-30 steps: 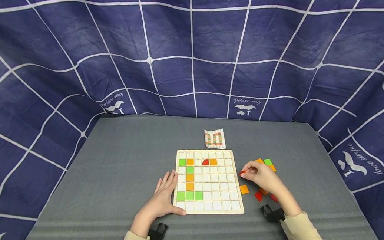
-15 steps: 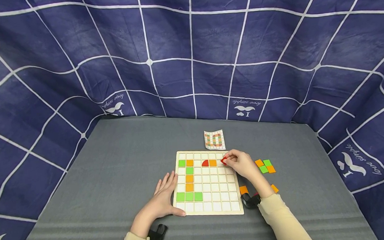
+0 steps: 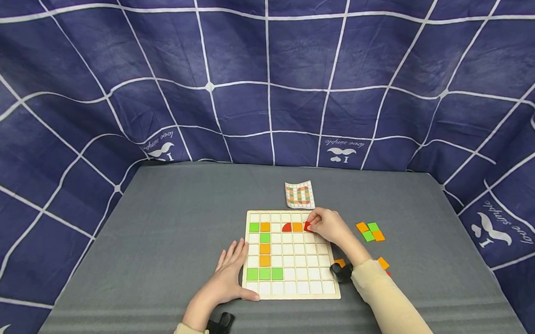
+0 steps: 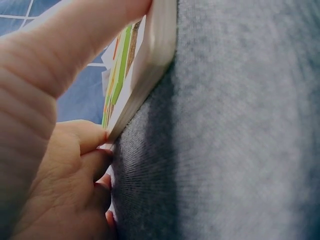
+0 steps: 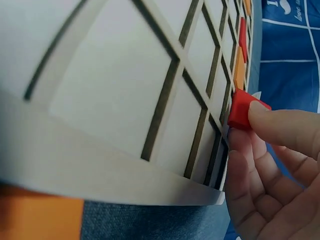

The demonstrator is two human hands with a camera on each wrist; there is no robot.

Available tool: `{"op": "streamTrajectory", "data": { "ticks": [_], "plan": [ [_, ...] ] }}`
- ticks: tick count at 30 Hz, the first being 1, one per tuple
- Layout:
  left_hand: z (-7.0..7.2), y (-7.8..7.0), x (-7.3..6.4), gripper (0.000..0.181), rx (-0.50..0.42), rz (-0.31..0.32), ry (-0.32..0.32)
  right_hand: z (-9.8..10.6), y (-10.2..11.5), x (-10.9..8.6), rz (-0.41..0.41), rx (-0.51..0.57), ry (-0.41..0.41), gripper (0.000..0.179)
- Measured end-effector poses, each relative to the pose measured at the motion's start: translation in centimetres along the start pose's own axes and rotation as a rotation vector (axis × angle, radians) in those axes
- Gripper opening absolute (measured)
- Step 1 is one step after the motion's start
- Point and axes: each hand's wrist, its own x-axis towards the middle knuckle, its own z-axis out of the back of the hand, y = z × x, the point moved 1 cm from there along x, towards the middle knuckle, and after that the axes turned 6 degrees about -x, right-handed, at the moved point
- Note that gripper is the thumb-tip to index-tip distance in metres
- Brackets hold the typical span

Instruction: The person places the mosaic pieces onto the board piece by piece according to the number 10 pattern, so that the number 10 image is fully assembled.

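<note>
A square pale wooden grid board (image 3: 300,297) lies on the grey table. My left hand (image 3: 226,278) rests at its left side, fingers spread along the edge and thumb on the near-left corner; the left wrist view shows the thumb (image 4: 75,50) against the rim. My right hand (image 3: 331,229) pinches a red tile (image 3: 307,227) at the second row from the far edge, right of an orange tile (image 3: 297,227). In the right wrist view, the red tile (image 5: 241,109) is tilted between thumb and fingers, near the orange tile (image 5: 240,67). A red quarter-round tile (image 3: 287,227) sits farther left.
Green tiles (image 3: 264,274) and orange tiles (image 3: 264,249) fill cells at the board's left. A patterned paper card (image 3: 299,195) lies beyond the board. Loose orange and green tiles (image 3: 368,236) lie to the right; others are partly hidden by the right forearm. A blue curtain (image 3: 245,111) surrounds the table.
My right hand has carried the red tile from beside the board's right edge leftward and away from me, to the cell beside the orange tile. The left hand stays in place.
</note>
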Motion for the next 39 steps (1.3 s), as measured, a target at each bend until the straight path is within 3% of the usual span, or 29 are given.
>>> {"op": "streamTrajectory", "data": {
  "ticks": [7, 14, 24, 31, 39],
  "plan": [
    [-0.1, 0.0, 0.0, 0.134, 0.005, -0.002, -0.002, -0.3, -0.1, 0.4, 0.038, -0.047, -0.001, 0.005],
    [-0.1, 0.1, 0.0, 0.135, -0.008, -0.004, -0.002, -0.5, 0.3, 0.3, 0.07, -0.119, -0.055, 0.006],
    [0.0, 0.2, 0.0, 0.136, -0.01, -0.01, 0.004, -0.4, 0.1, 0.3, 0.045, -0.116, -0.052, 0.005],
    [0.0, 0.3, 0.0, 0.135, -0.026, -0.006, 0.013, 1.8, -1.3, -0.5, -0.003, -0.065, -0.112, 0.011],
    [0.0, 0.3, 0.0, 0.134, -0.02, 0.0, 0.017, 5.0, -4.9, -1.8, -0.079, -0.033, -0.209, 0.016]
  ]
}}
